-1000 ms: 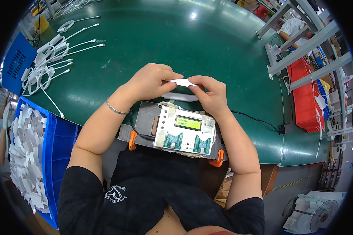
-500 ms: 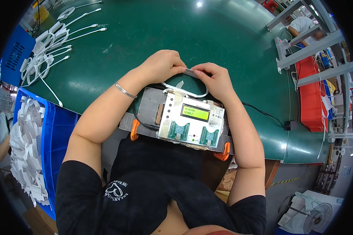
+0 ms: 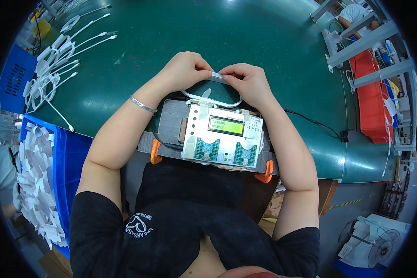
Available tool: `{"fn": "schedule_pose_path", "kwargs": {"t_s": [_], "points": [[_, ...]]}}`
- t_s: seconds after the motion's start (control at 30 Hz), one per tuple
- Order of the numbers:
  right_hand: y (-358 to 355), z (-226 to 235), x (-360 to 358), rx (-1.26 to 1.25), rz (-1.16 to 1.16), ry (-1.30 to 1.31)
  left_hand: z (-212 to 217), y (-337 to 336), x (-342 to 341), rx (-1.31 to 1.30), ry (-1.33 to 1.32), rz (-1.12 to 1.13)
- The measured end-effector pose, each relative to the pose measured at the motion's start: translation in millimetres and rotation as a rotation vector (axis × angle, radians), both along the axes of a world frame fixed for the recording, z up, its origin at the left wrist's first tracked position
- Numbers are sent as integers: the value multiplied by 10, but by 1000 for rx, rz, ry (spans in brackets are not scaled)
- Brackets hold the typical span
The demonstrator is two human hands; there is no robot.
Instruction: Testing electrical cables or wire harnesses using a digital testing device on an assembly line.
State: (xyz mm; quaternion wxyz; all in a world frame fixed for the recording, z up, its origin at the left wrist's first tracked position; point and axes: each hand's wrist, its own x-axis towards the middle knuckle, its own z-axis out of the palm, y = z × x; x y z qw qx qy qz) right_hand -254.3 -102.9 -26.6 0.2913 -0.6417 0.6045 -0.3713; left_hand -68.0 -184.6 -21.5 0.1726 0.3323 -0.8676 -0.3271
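A white cable (image 3: 224, 104) lies in a flattened loop just beyond the tester box. At the loop's far side, my left hand (image 3: 186, 69) pinches a short white band (image 3: 216, 78) between thumb and fingertips. From the other end my right hand (image 3: 249, 84) grips the same band, its fingers also closed. What exactly is under the fingertips is hidden. Nearer to me sits the white tester box (image 3: 204, 124), with a lit yellow-green screen (image 3: 226, 125) and two green circuit boards (image 3: 207, 149) on its face.
Orange clamps (image 3: 156, 152) hold the tester's board at the table edge. Several bundled white cables (image 3: 55, 65) lie left on the green table (image 3: 273, 41). A blue bin (image 3: 60, 180) holds white strips. Red trays (image 3: 373, 111) and a metal frame stand right; another person is far right.
The whole scene has shifted slightly up and left in the picture. Both hands keep their pinch on the band, and its pale face shows more now.
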Motion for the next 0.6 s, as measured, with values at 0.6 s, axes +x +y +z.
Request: {"fn": "schedule_pose_path", "kwargs": {"t_s": [0.6], "points": [[83, 94, -34, -313, 201, 514, 77, 136, 79, -571, 3, -201]]}}
